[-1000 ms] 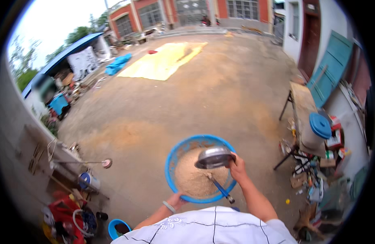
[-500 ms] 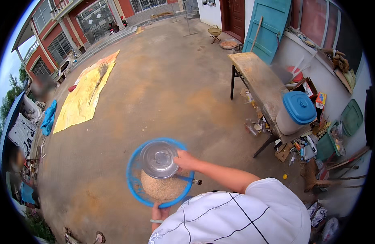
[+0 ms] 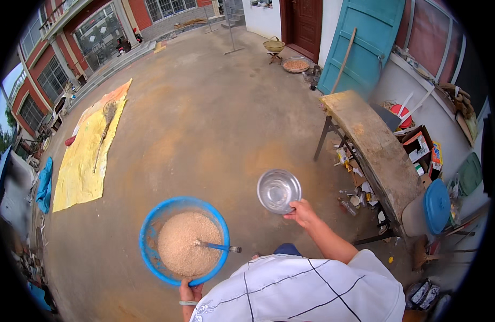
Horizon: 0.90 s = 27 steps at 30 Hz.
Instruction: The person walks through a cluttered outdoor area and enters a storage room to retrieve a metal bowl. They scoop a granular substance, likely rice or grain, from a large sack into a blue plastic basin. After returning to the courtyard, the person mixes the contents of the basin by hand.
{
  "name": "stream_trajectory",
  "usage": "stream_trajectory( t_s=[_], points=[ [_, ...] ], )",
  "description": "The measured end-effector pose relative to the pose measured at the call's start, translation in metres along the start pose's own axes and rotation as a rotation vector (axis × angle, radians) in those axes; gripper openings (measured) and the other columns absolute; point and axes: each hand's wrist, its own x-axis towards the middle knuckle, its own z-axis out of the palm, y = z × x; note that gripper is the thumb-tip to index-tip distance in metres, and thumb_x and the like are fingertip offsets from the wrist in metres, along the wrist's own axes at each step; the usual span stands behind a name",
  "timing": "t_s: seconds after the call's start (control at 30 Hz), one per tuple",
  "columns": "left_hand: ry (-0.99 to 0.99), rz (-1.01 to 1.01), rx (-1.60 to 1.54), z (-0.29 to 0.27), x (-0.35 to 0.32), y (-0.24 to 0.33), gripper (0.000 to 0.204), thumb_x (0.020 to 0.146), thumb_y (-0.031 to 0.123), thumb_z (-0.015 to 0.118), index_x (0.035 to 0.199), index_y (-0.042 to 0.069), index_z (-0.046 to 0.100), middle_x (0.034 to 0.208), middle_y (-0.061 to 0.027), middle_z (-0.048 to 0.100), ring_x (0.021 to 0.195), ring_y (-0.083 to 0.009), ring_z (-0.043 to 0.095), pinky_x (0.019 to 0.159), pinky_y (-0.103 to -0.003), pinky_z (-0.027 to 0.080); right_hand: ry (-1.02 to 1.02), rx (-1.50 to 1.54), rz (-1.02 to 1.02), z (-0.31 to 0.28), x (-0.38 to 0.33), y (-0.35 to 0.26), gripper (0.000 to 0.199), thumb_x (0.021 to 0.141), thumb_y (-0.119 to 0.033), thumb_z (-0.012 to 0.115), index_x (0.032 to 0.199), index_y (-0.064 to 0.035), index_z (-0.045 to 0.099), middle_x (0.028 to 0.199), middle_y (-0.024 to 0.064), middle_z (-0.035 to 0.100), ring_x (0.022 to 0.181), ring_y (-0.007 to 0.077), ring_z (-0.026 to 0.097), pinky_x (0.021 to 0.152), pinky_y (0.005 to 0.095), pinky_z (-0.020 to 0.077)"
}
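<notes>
My left hand [image 3: 191,292] grips the near rim of a round blue plastic basin [image 3: 146,241]. Pale, coarse grain-like material [image 3: 185,241] is heaped inside the basin. Stuck in the heap is a tool with a blue handle [image 3: 218,247], its end resting over the right rim; its working end is buried. To the right, my right hand [image 3: 304,213] holds a shiny metal bowl [image 3: 279,191] by its near edge, away from the basin. The bowl's bare inside shows, with no grain visible in it.
At the right stands a long worn table [image 3: 373,139], with a blue-lidded bucket [image 3: 416,214] at its near end and clutter beneath. A yellow sheet [image 3: 81,172] with a broom [image 3: 105,131] lies at the left. A teal panel [image 3: 363,48] leans against the wall.
My right hand has carried the metal bowl from above the basin out to the right. The basin, in my left hand, now appears further left, and the blue-handled tool shows fully.
</notes>
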Motion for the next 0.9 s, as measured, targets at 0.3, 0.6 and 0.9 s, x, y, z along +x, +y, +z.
stream_trajectory(
  t_s=[0.3,0.6,0.9],
  points=[
    [-0.045,0.022,-0.124,0.217,0.234,0.114,0.038,0.073,0.007,0.051,0.11,0.0,0.049,0.1,-0.0119,0.061,0.088,-0.0256,0.061,0.077,-0.038,0.054,0.752,0.22,0.029,-0.124,0.108,-0.029,0.029,0.08,-0.005,0.04,0.107,0.0052,0.047,0.082,0.0179,0.061,0.064,0.0255,0.062,0.052,0.0326,0.0535],
    [-0.044,0.006,-0.214,0.335,0.376,0.204,0.046,0.073,0.007,0.049,0.118,-0.001,0.044,0.112,-0.0161,0.057,0.098,-0.028,0.059,0.083,-0.039,0.052,0.608,0.173,0.071,0.029,0.386,-0.158,0.021,0.083,-0.008,0.044,0.101,0.0031,0.049,0.082,0.0147,0.06,0.064,0.0225,0.061,0.053,0.0312,0.0529],
    [0.009,0.009,0.077,0.412,0.588,0.351,0.046,0.072,0.009,0.049,0.117,-0.002,0.044,0.106,-0.0157,0.058,0.095,-0.0282,0.06,0.08,-0.043,0.054,0.558,0.214,0.014,0.141,0.628,-0.227,0.019,0.083,-0.009,0.046,0.1,0.0002,0.049,0.082,0.0124,0.059,0.063,0.0218,0.06,0.053,0.0315,0.0525]
  ],
)
